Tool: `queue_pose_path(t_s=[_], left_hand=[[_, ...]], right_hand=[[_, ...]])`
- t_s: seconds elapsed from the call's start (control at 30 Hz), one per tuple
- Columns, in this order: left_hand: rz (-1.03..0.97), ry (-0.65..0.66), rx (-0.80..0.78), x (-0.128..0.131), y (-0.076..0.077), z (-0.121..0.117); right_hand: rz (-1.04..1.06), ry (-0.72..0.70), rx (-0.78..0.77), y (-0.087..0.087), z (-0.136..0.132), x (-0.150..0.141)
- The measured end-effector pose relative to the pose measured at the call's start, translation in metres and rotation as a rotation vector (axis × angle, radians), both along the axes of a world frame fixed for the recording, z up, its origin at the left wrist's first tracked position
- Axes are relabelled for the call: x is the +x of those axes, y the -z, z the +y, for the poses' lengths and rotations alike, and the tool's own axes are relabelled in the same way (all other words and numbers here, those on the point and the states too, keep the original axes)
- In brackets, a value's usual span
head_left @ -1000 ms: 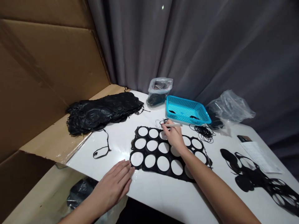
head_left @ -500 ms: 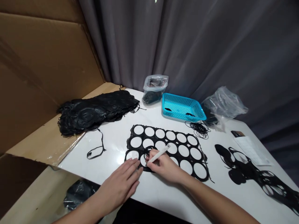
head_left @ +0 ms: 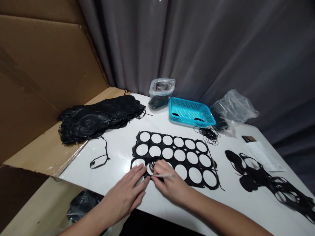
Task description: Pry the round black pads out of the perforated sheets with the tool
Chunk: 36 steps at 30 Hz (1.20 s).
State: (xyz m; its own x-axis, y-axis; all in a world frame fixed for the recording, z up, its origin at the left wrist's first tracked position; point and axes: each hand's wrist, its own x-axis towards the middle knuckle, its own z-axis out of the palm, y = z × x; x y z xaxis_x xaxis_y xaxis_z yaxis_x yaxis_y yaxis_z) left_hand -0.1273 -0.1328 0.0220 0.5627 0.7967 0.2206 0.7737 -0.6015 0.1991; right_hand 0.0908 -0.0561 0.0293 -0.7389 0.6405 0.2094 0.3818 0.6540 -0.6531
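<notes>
So the black sheet [head_left: 161, 146] is lying flat right in front of both hands, mostly ahead of the right hand [head_left: 169, 180] and stretching off to its right. The left hand [head_left: 129, 190] is down at the near-left corner, palm low, fingers spread out pretty flat and close together, tips on the edge of the sheet. The right hand is closed up narrow around a thin, pale stick-like tool [head_left: 164, 176], with its fingertips just beside the left ones. A few skinny black loops [head_left: 152, 162] sit by those fingertips, partly hidden, so I can't tell if they're being gripped.

The sheet itself is thin and soft-looking, with ragged edges and three rows of big round holes showing the glossy white table [head_left: 110, 177] underneath.

Beyond the left hand and off to its left there's a thick, wrinkly black stack [head_left: 98, 118] with a dull sheen, plus a stringy black strip [head_left: 106, 151] nearer the hand. Past the right hand: a turquoise perforated plastic basket [head_left: 192, 124], a tangle of thin black rings [head_left: 209, 135] just beside it, and crinkly clear bags on either side, left [head_left: 161, 93] and right [head_left: 236, 106]. Well to the right of that hand are floppy black cut-out pieces [head_left: 261, 178] near some white paper [head_left: 263, 155].
</notes>
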Motion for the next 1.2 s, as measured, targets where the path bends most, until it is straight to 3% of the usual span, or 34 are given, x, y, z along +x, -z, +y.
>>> queue_pose_path(t_s=[0.1, 0.17, 0.23, 0.3, 0.37, 0.43, 0.5, 0.63, 0.77, 0.9, 1.0, 1.1, 1.2], left_hand=[[-0.002, 0.004, -0.02, -0.004, -0.001, 0.004], [0.017, 0.019, 0.008, -0.008, -0.001, 0.008], [0.051, 0.025, 0.055, -0.011, 0.001, 0.011], [0.09, 0.029, 0.085, -0.015, 0.004, 0.014], [0.111, 0.023, 0.095, -0.019, 0.006, 0.015], [0.112, 0.018, 0.102, -0.022, 0.007, 0.016], [0.112, 0.024, 0.11, -0.025, 0.005, 0.017], [0.11, 0.05, 0.085, -0.029, -0.009, 0.023], [-0.024, -0.037, 0.024, -0.03, -0.023, 0.041], [-0.133, -0.108, 0.049, -0.027, -0.021, 0.078], [-0.156, -0.063, 0.076, -0.014, -0.017, 0.114], [-0.127, 0.01, 0.066, 0.012, -0.02, 0.145], [-0.09, 0.12, 0.069, 0.049, -0.022, 0.163]], right_hand=[[-0.096, -0.103, 0.287, 0.005, -0.009, -0.003], [-0.105, -0.081, 0.358, 0.005, 0.002, -0.004], [-0.032, 0.067, 0.31, 0.0, 0.03, 0.002], [0.097, 0.326, 0.239, -0.009, 0.068, 0.019], [0.195, 0.577, 0.119, -0.019, 0.103, 0.045], [0.313, 0.739, -0.052, -0.026, 0.123, 0.075], [0.459, 0.769, -0.33, -0.029, 0.127, 0.104], [0.673, 0.729, -0.854, -0.028, 0.108, 0.149], [0.711, 0.752, -1.049, -0.026, 0.092, 0.176], [0.54, 0.651, -0.904, -0.029, 0.091, 0.19], [0.164, 0.517, -0.503, -0.036, 0.096, 0.196], [-0.172, 0.502, -0.039, -0.045, 0.106, 0.197], [-0.328, 0.537, 0.115, -0.056, 0.119, 0.196]])
